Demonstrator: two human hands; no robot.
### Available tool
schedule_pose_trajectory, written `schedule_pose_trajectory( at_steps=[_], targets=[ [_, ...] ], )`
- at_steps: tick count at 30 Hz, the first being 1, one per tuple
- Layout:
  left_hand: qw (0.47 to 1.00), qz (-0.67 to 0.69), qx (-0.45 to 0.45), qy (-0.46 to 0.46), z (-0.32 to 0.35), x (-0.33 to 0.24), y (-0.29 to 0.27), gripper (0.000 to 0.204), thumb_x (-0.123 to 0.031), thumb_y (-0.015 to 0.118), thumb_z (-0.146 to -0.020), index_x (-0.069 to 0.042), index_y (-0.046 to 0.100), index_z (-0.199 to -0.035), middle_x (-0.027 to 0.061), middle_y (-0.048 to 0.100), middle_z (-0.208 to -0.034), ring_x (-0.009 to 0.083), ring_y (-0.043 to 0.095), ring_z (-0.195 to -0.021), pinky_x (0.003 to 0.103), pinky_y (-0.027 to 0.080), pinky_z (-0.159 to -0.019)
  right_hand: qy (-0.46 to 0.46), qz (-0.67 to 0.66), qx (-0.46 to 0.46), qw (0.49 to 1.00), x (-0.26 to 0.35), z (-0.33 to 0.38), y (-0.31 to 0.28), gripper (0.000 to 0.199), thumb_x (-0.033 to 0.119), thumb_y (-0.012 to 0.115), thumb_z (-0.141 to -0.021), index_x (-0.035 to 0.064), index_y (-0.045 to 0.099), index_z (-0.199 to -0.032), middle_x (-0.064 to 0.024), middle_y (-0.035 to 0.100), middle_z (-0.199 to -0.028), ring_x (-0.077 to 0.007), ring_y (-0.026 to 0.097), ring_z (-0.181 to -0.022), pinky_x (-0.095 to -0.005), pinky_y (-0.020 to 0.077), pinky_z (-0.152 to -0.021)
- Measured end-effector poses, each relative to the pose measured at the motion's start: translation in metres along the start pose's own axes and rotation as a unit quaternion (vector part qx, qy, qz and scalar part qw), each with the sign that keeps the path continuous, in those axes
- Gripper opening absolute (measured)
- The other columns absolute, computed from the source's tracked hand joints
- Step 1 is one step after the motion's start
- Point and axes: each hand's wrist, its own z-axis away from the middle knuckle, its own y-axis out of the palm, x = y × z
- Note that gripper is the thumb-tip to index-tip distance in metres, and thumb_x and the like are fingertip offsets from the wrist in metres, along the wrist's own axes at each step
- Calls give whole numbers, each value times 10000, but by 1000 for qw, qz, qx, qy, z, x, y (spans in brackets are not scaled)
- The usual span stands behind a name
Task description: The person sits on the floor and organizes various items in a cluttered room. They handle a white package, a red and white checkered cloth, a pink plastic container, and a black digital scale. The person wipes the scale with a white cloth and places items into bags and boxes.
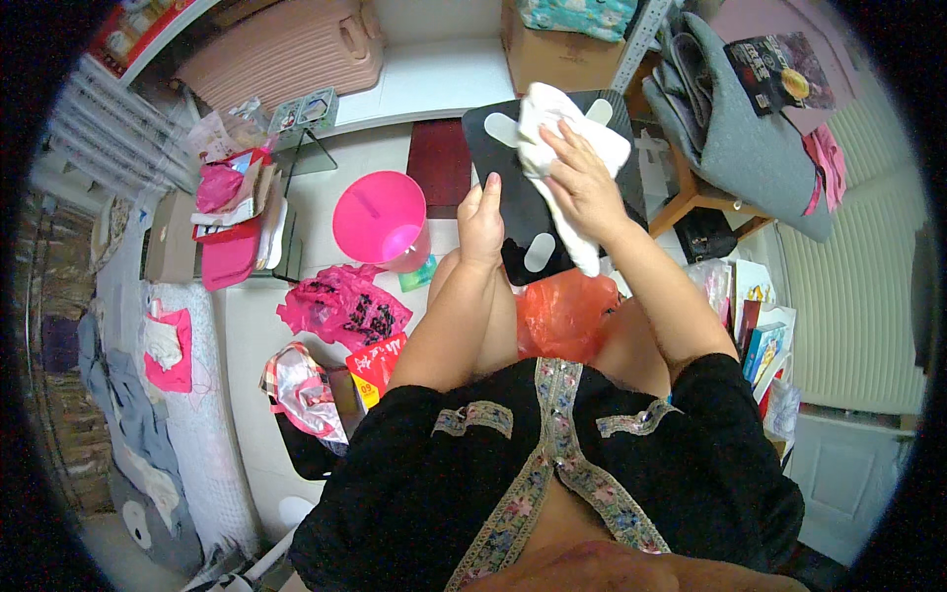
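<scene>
A black panel (493, 163) with white oval patches stands tilted in front of my knees. My left hand (480, 222) is closed on its left edge, thumb pointing up along the near face. With my right hand (584, 183) I hold a white cloth (541, 123) against the panel's upper right part. The fingers are bent over the cloth, and one end of it hangs down past my wrist. Between my legs, below the panel, lies an orange-red plastic bag (567, 316).
To the left stand a pink bucket (380, 219), a crumpled pink plastic bag (345, 306) and a small table stacked with bags and papers. A chair with a grey folded mat (745, 138) is at the right. A suitcase (286, 59) and a cardboard box (557, 59) are at the back.
</scene>
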Motion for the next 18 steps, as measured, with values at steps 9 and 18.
schedule_pose_trajectory(
  at_steps=[9,18],
  targets=[
    [999,-13,-30,21,13,-14,22,293,-258,536,-1025,-2,668,-968,46,670,-925,112,592,-785,273,497,-734,94,58,-92,990,-48,-42,21,195,181,579,-923,19,604,-1028,-187,544,-1289,-401,481,-1251,-466,387,-1062],
    [999,-26,-31,29,-5,-3,-6,322,-290,516,-1031,-14,640,-923,67,676,-917,125,618,-777,280,506,-710,174,-6,-20,985,6,3,42,293,213,610,-882,-37,591,-1036,-232,496,-1378,-413,426,-1331,-469,352,-1103]
  ],
)
